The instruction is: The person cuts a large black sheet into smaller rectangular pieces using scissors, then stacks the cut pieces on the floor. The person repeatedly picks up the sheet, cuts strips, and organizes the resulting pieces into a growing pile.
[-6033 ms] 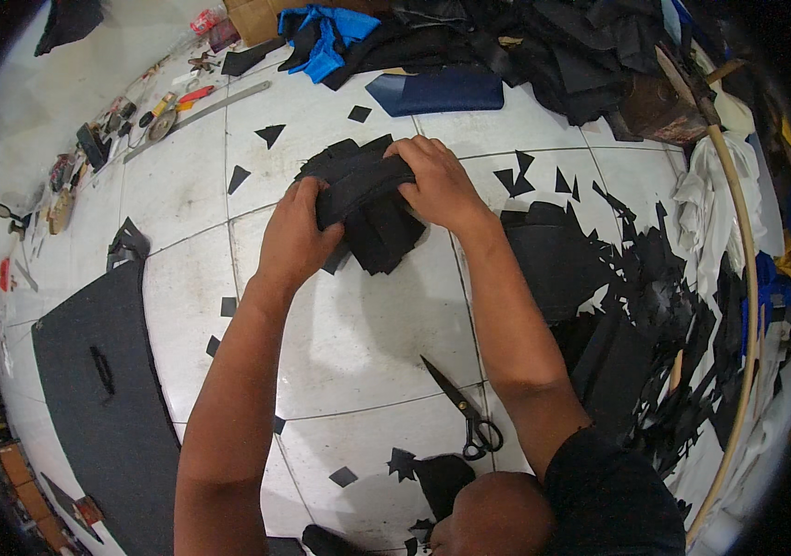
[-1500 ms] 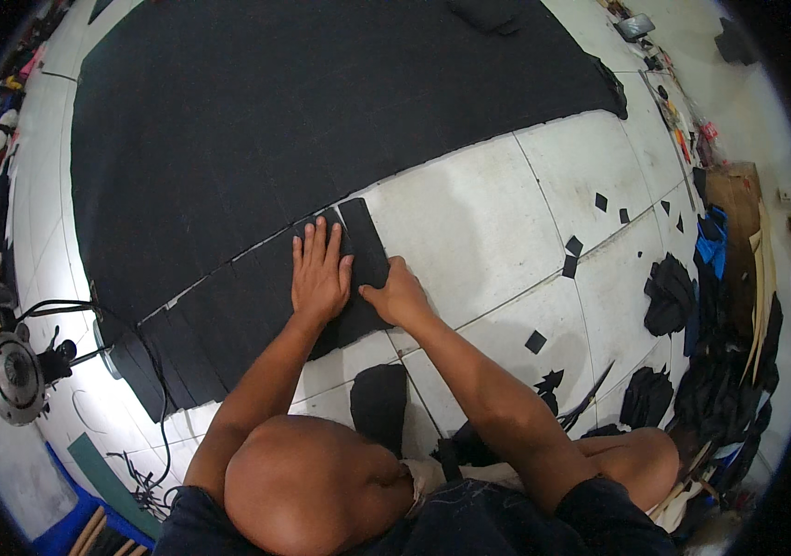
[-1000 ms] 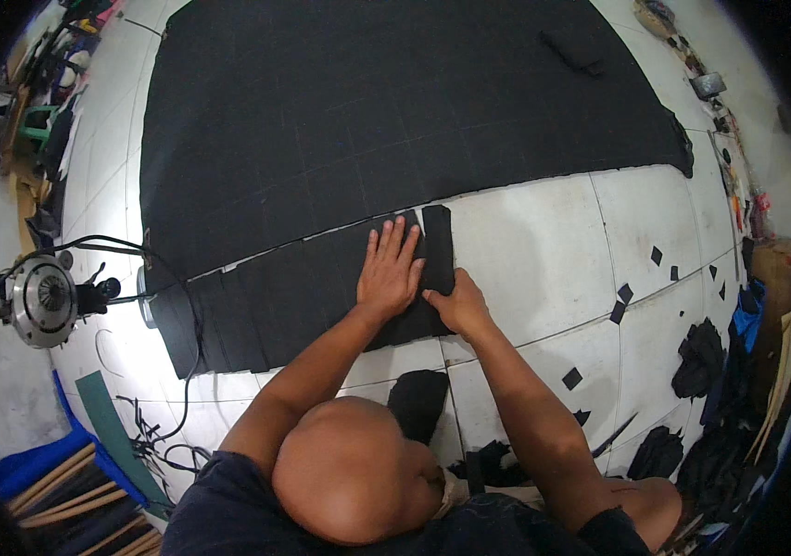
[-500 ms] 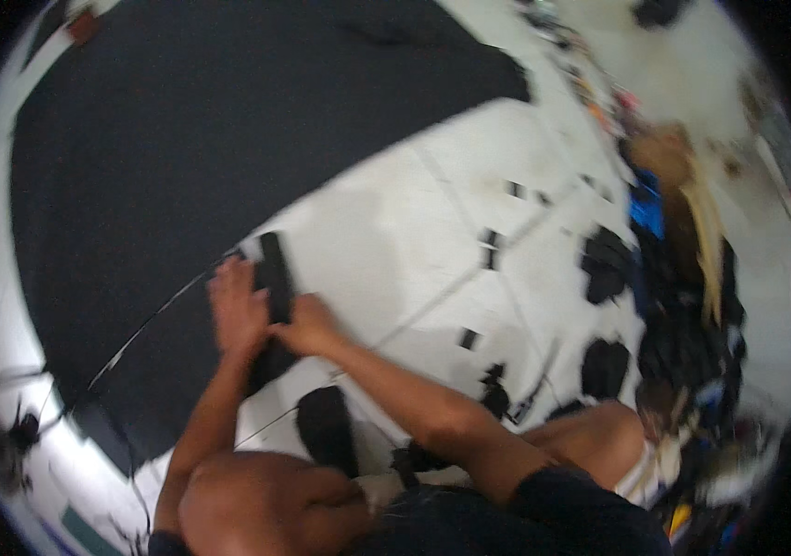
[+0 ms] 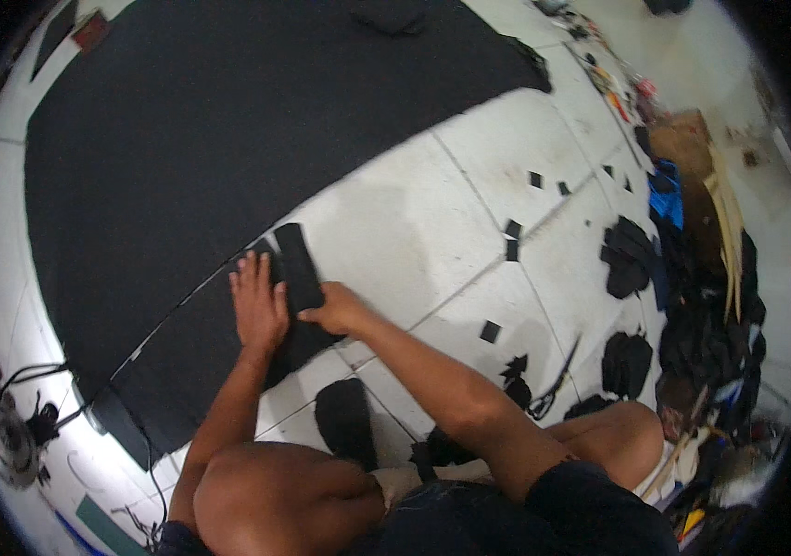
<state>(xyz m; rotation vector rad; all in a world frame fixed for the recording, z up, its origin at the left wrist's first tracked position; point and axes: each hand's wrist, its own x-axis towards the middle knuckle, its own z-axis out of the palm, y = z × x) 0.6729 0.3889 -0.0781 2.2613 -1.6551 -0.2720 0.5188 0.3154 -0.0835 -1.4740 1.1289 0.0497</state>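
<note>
On the tiled floor a large black cloth (image 5: 182,120) is spread out, with a long cut line along its near right part. My left hand (image 5: 259,301) lies flat, fingers spread, pressing on the near black piece beside that cut. My right hand (image 5: 340,310) grips the right edge of a narrow black cloth strip (image 5: 297,264), thumb on top; its other fingers are partly hidden. Pale floor shows in a thin gap between the strip's far end and the cloth under my left hand.
Small black scraps (image 5: 490,331) dot the white tiles to the right. Scissors (image 5: 553,394) lie near my right knee. Bunched black cloth (image 5: 625,259) and a brown board (image 5: 683,139) sit further right. A round metal fan-like object (image 5: 8,445) with cables stands at left.
The black strip beside my left hand now shows wider and flatter, its far end angled to the right. Both hands stay at nearly the same spot; the view has shifted slightly and sharpened.
</note>
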